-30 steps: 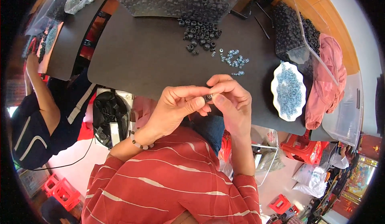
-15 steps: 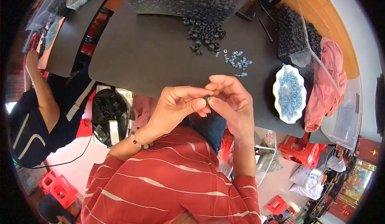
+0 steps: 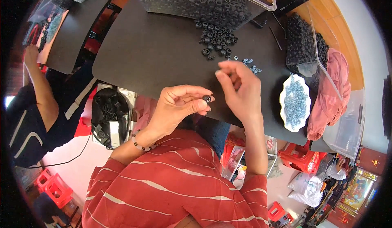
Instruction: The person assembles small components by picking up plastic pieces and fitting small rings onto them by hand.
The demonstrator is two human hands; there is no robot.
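Holding seems the step: left of the white dish (image 3: pixel 294 129), the left hand (image 3: pixel 175 104) pinches a black bead (image 3: pixel 207 99); the right hand (image 3: pixel 243 91) has fingers apart. Steadiness seems needed next.

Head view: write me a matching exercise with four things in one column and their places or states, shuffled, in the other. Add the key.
Column one
1. Left hand
2. Right hand
3. White scalloped dish
4. Pink cloth

Column two
A. Filled with small light-blue pieces
B. Raised over the dark table, thumb and fingers apart
C. Bunched up, to the right of the dish
D. Pinching a black bead-like piece

Right pairs: 1-D; 2-B; 3-A; 4-C
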